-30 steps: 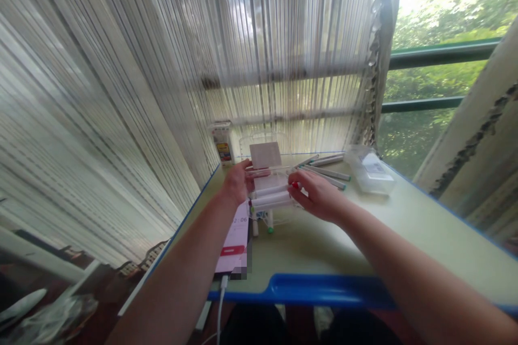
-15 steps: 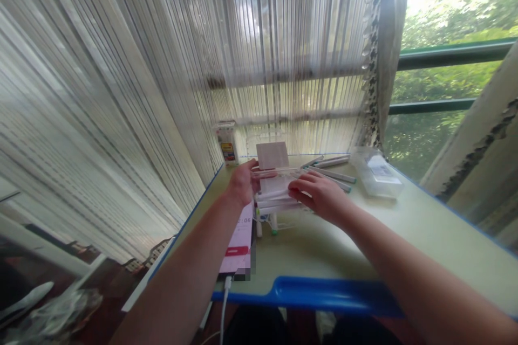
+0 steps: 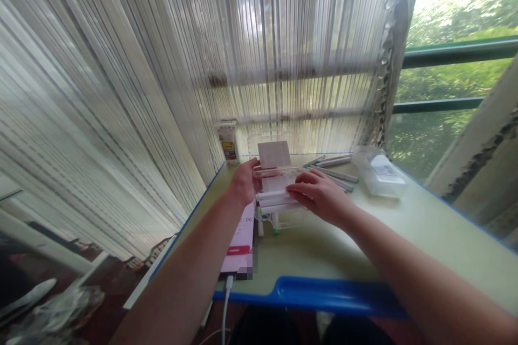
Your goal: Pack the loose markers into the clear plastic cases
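My left hand point(image 3: 243, 182) is closed around the left side of an open clear plastic case point(image 3: 291, 220), holding it slightly above the table. A white card point(image 3: 274, 154) stands against the raised lid at the back. Several white markers point(image 3: 277, 207) lie sideways in the case. My right hand point(image 3: 321, 197) is over the case's right part, fingers bent and pinched at the end of a white marker among the others; the fingers hide its right end. Below the case, a marker with a green end point(image 3: 275, 230) and another pale marker point(image 3: 260, 226) show.
A phone point(image 3: 237, 240) with a lit screen lies left, a white cable point(image 3: 225, 307) plugged in. Loose markers point(image 3: 336, 173) lie behind my right hand. A clear box point(image 3: 378, 175) sits at right, a small labelled box point(image 3: 229, 144) at back left. Blue trim point(image 3: 324, 291) edges the table.
My right fingers have shifted slightly left and down over the markers in the case. The left hand keeps its hold. The view has turned slightly.
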